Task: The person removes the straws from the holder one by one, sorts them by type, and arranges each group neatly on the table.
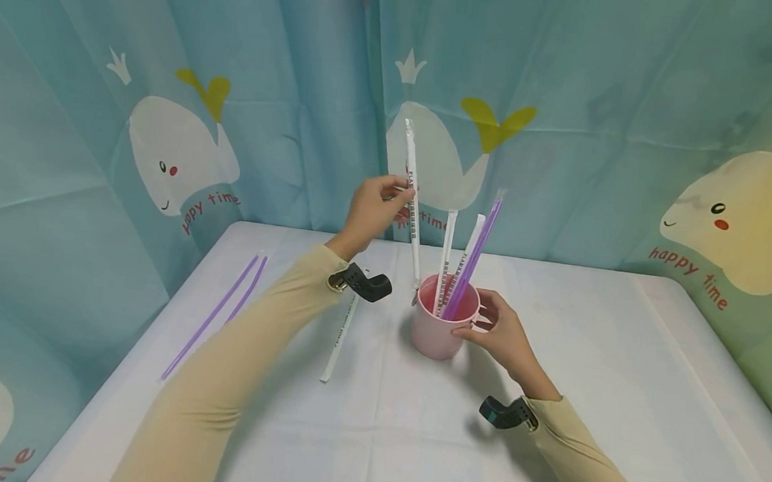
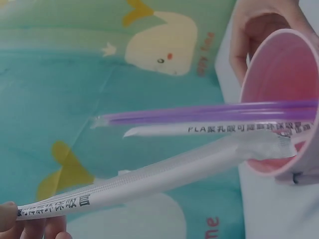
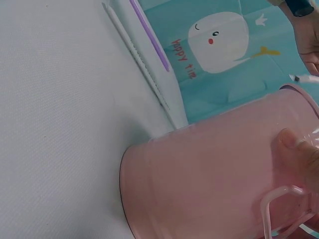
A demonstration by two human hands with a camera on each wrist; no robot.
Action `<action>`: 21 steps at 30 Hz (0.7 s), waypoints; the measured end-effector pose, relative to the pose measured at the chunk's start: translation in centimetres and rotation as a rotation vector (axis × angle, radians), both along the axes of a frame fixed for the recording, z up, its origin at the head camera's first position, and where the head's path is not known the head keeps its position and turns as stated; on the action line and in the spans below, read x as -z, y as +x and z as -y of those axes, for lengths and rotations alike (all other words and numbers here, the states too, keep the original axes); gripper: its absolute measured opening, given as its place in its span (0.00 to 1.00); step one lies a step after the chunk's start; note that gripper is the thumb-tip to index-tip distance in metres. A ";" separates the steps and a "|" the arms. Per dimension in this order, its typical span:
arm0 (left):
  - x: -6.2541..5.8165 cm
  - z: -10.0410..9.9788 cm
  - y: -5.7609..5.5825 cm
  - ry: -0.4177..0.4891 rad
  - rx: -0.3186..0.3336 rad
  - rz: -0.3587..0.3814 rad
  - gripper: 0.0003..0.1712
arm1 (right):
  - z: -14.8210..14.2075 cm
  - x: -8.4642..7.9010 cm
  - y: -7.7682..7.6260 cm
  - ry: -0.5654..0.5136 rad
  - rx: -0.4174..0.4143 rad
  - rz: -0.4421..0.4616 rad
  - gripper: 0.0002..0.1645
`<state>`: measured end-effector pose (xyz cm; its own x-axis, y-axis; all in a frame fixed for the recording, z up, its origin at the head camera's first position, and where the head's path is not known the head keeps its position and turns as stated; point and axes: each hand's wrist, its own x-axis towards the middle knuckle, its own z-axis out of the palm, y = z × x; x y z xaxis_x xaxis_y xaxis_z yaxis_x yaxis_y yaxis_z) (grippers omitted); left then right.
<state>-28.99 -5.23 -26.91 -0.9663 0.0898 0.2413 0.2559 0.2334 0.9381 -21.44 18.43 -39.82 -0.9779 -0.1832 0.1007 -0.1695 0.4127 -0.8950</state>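
My left hand (image 1: 376, 209) pinches a white paper-wrapped straw (image 1: 413, 205) and holds it nearly upright, its lower end at the left rim of a pink cup (image 1: 438, 338). In the left wrist view that wrapped straw (image 2: 164, 174) slants toward the cup's mouth, its end at the near rim. My right hand (image 1: 503, 339) grips the cup by its right side, thumb on the wall near the handle (image 3: 266, 214). Inside the cup lean two white wrapped straws (image 1: 446, 253) and purple straws (image 1: 483, 237) in clear wrapping.
Another white wrapped straw (image 1: 341, 339) lies on the white tabletop (image 1: 372, 434) left of the cup. Two purple straws (image 1: 208, 326) lie farther left, partly behind my left forearm. A blue curtain (image 1: 316, 79) with whale prints hangs behind the table.
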 end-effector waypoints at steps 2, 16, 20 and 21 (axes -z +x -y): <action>0.0 0.3 0.2 -0.003 0.000 0.006 0.16 | 0.0 0.0 0.0 -0.003 -0.001 -0.001 0.46; 1.8 3.2 1.6 -0.098 0.008 0.061 0.15 | 0.0 0.4 -0.3 0.009 -0.001 0.003 0.46; 2.3 4.2 1.9 -0.139 0.017 0.079 0.15 | -0.1 0.4 -0.3 0.001 -0.010 -0.012 0.46; 2.4 4.4 1.9 -0.148 0.019 0.083 0.15 | -0.1 0.4 -0.3 -0.001 -0.013 -0.016 0.46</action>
<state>-27.05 -9.65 -29.33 -0.9803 0.1365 0.1431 0.1842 0.3667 0.9119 -21.77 18.57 -40.19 -0.9737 -0.1959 0.1162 -0.1889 0.4093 -0.8926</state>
